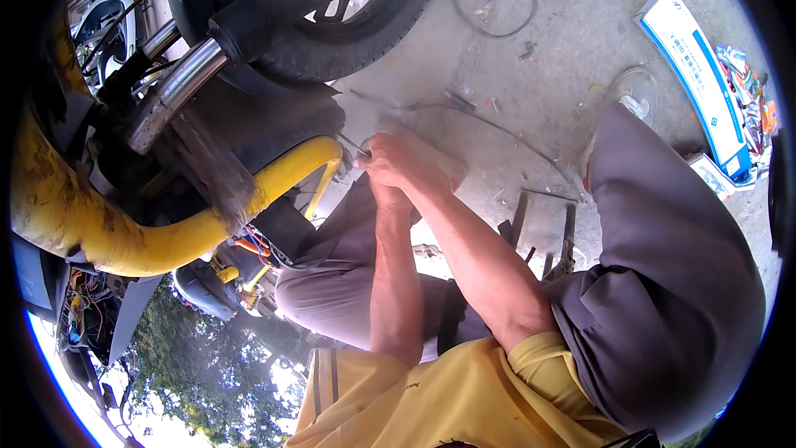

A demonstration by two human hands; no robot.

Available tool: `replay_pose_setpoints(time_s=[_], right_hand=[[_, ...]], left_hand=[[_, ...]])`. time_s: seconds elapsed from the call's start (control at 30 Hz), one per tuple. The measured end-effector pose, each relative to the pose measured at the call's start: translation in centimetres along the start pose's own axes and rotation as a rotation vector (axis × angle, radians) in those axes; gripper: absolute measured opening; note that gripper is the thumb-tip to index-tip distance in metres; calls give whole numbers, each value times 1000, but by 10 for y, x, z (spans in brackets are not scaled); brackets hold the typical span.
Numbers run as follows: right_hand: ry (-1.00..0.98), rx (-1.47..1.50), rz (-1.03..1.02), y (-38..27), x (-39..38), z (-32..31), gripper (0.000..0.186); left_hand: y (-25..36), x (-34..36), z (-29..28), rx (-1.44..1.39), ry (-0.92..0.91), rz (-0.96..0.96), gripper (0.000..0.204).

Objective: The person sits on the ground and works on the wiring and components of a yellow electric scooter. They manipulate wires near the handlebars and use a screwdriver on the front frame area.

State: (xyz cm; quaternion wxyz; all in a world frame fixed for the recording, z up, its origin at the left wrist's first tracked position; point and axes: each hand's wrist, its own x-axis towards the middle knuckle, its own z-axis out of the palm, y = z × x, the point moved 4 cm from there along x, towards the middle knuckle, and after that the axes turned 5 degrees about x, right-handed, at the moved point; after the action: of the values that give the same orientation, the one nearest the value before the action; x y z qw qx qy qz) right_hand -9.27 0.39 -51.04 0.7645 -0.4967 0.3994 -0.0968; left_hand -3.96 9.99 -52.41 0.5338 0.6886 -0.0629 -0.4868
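Note:
My two hands are together just right of the bend of a yellow frame tube point(311, 153). My right hand point(393, 158) is closed around a thin metal rod point(354, 144), whose tip points up and left toward a black mudguard point(274, 108). The rod's other end is hidden in the fingers. Behind the right wrist is my left hand point(386, 193), mostly covered, so its fingers do not show. Above the mudguard stands a black wheel point(381, 25) with a shiny fork tube point(178, 93) beside it.
Loose coloured wires point(257, 247) hang under the yellow tube. A dark cable point(497, 126) crosses the concrete floor. To the right lie a long white-and-blue box point(692, 66) and a heap of colourful wrappers point(750, 104). A metal stand point(543, 224) is between my legs.

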Motion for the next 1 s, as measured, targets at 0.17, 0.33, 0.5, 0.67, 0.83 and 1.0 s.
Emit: replay_pose_setpoints(time_s=[0.17,0.33,0.5,0.67,0.83,1.0], right_hand=[[9,-58,35,15,24,13,33],[51,-53,129,-13,8,-17,33],[33,37,109,-10,-2,-8,41],[557,171,-135,-24,-33,-47,41],[878,421,-499,-144,-96,-142,38],[855,371,-805,-246,-103,-218,39]], left_hand=[[20,-15,36,-331,-166,-95,33],[17,-32,16,-307,222,-233,34],[9,-53,28,-351,250,-184,43],[-8,-16,9,-702,275,-267,35],[35,-27,52,-911,425,-276,23],[-16,21,21,-1036,322,-296,23]])
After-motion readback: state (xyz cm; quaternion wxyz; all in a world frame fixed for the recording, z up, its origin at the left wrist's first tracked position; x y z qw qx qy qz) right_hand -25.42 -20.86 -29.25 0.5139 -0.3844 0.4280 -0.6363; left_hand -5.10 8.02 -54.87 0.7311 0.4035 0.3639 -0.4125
